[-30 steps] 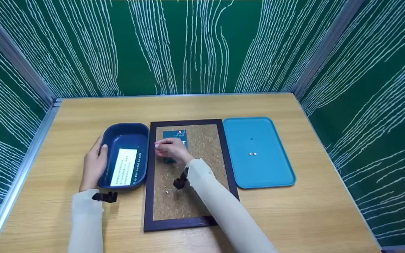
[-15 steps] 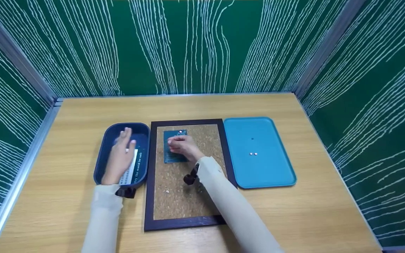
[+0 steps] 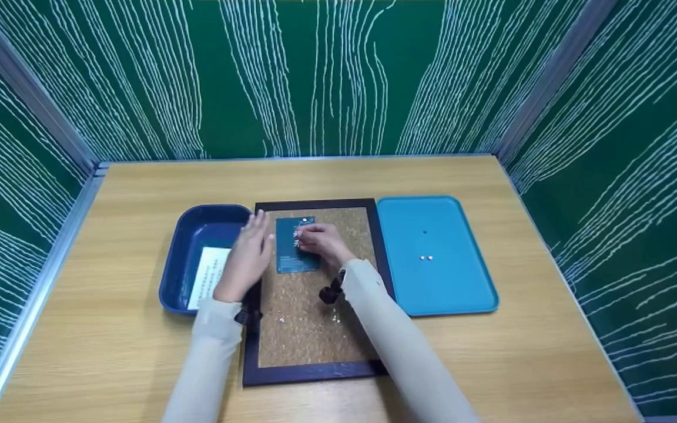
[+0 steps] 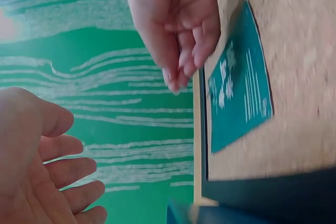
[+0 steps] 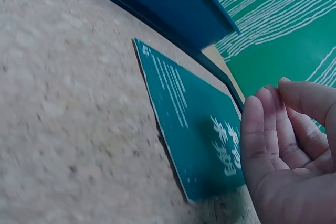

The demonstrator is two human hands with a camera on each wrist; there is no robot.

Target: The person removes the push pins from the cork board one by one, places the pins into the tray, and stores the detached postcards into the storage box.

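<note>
This looks like a purpose-built recording booth, perhaps in a lab, rather than a home or shop; a plain wooden table (image 3: pixel 138 376) is closed in on three sides by green panels (image 3: pixel 315 76) printed with wavy white lines, joined at the corners by metal posts (image 3: pixel 27 100); the few things on it are laid in a tidy row, a dark blue tray (image 3: pixel 197 229), a framed cork board (image 3: pixel 309 329) and a light blue tray (image 3: pixel 450 288); nothing personal or domestic lies about.
</note>
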